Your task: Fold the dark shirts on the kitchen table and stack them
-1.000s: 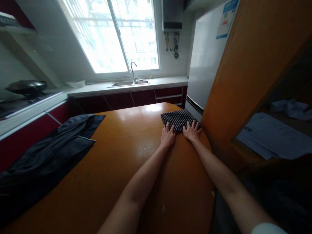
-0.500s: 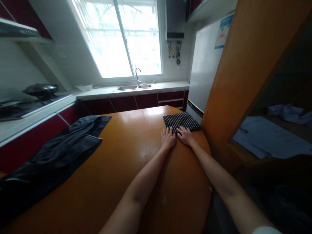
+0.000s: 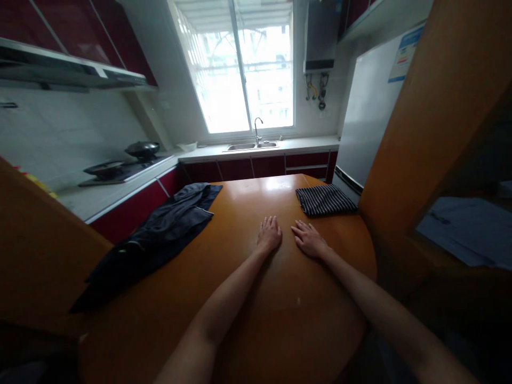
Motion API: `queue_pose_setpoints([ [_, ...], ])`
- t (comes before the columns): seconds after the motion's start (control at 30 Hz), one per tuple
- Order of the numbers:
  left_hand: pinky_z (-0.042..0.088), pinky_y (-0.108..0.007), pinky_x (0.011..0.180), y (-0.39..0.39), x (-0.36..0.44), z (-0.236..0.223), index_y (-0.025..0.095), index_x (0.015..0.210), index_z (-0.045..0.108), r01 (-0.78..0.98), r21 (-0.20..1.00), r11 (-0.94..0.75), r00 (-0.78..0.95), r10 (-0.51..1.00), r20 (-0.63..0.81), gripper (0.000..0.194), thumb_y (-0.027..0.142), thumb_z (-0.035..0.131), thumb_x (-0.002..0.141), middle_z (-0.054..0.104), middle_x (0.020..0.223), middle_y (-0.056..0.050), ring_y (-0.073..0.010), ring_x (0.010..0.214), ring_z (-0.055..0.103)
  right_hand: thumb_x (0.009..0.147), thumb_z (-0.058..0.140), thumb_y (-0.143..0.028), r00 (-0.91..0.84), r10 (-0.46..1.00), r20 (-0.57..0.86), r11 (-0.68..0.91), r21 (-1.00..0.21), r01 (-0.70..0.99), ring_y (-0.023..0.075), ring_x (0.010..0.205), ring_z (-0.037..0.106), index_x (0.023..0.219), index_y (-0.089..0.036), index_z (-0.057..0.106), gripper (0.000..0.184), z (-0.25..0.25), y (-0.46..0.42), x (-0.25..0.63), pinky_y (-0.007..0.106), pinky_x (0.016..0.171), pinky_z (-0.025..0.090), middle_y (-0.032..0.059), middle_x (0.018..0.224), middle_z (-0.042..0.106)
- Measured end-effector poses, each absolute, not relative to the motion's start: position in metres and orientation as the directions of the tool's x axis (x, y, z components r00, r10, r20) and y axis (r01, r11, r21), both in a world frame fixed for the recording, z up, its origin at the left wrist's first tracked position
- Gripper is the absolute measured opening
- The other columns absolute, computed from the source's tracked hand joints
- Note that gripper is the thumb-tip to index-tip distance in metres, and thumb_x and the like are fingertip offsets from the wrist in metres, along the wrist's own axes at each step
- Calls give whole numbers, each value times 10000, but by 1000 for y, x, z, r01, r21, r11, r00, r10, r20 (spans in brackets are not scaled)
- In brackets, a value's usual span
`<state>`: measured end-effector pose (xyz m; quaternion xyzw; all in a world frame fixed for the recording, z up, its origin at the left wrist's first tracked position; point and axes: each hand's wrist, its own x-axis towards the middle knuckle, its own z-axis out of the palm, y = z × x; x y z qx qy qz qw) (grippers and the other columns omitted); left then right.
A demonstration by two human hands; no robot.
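My left hand (image 3: 270, 234) is open over the wooden table (image 3: 240, 298), palm down with fingers stretched out, holding nothing. To its right, my right hand (image 3: 309, 239) is likewise open and low over the tabletop, its fingers pointing up and left. Just beyond the right hand lies a folded black cloth with white stripes (image 3: 326, 200), flat near the table's far right edge; neither hand touches it. A dark garment with thin white piping (image 3: 160, 234) is spread along the left edge of the table, well away from my left hand.
Behind the table runs a white counter with a sink (image 3: 242, 146) and faucet under a window. A stove with a wok (image 3: 143, 150) is at the left. The fridge (image 3: 368, 106) and a wooden partition (image 3: 416, 106) stand at the right, with papers (image 3: 472, 229) past it.
Both hands have drawn back from the striped cloth, which stays folded in place. The camera view has turned left, bringing more of the stove and dark garment into sight.
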<state>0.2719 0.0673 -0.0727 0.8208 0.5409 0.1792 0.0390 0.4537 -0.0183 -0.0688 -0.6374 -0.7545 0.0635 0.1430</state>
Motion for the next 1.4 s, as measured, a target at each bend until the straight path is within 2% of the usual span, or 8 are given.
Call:
queue_pose_setpoints([
  [0.2, 244, -439, 1225, 62, 151, -63, 187, 1462, 493, 947, 202, -250, 211, 958, 194, 502, 331, 439, 984, 423, 1579, -105, -264, 1484, 336, 1012, 338, -443, -157, 986, 65, 168, -253, 953, 278, 1541, 157, 1563, -194, 371, 606, -67, -12, 393, 524, 1224, 95, 132, 1661, 230],
  [0.37, 246, -392, 1227, 48, 65, -61, 189, 1432, 535, 970, 193, -146, 112, 978, 177, 472, 308, 430, 988, 438, 1572, -87, -232, 1473, 361, 1012, 337, -440, -269, 960, 76, 280, -258, 925, 329, 1538, 146, 1562, -198, 378, 602, -63, -4, 324, 549, 1216, 97, 138, 1661, 228],
  [0.47, 248, -373, 1227, 42, 39, -60, 187, 1422, 548, 967, 214, -141, 106, 980, 167, 461, 290, 424, 990, 456, 1560, -82, -219, 1469, 371, 1012, 337, -439, -316, 945, 81, 326, -274, 905, 347, 1536, 139, 1560, -190, 382, 603, -61, 5, 291, 561, 1215, 94, 141, 1658, 235],
  [0.7, 230, -467, 1230, 35, 44, -63, 222, 1449, 524, 958, 209, -195, 168, 976, 142, 468, 299, 407, 1002, 420, 1585, -63, -260, 1482, 339, 996, 367, -409, -362, 927, 100, 374, -315, 872, 284, 1530, 205, 1510, -211, 466, 560, -70, 19, 279, 510, 1230, 142, 96, 1637, 312],
  [0.8, 235, -474, 1227, 32, 49, -62, 240, 1450, 523, 949, 223, -225, 197, 970, 140, 468, 307, 414, 1000, 417, 1587, -57, -262, 1484, 332, 988, 369, -389, -374, 919, 123, 394, -314, 864, 256, 1519, 247, 1482, -226, 505, 538, -75, 19, 286, 482, 1234, 163, 79, 1622, 347],
  [1.03, 225, -479, 1232, 28, 50, -57, 227, 1455, 513, 939, 263, -223, 198, 973, 118, 475, 291, 429, 992, 412, 1591, -61, -267, 1495, 312, 987, 379, -362, -386, 909, 158, 417, -317, 852, 264, 1505, 284, 1450, -216, 536, 510, -76, 18, 287, 508, 1220, 210, 90, 1607, 375],
  [1.2, 281, -471, 1213, 35, 43, -62, 188, 1376, 591, 910, 316, -269, 214, 957, 198, 432, 270, 485, 965, 495, 1527, -89, -280, 1442, 400, 994, 388, -347, -399, 898, 187, 440, -324, 838, 286, 1494, 307, 1430, -186, 551, 493, -79, 19, 289, 535, 1207, 234, 117, 1592, 398],
  [1.4, 377, -370, 1162, 53, 29, -69, 108, 1205, 676, 902, 394, -175, 45, 947, 318, 341, 127, 514, 906, 622, 1353, -154, -233, 1298, 547, 990, 416, -351, -407, 887, 219, 461, -351, 815, 288, 1490, 316, 1408, -220, 568, 464, -84, 21, 291, 543, 1208, 229, 113, 1582, 415],
])
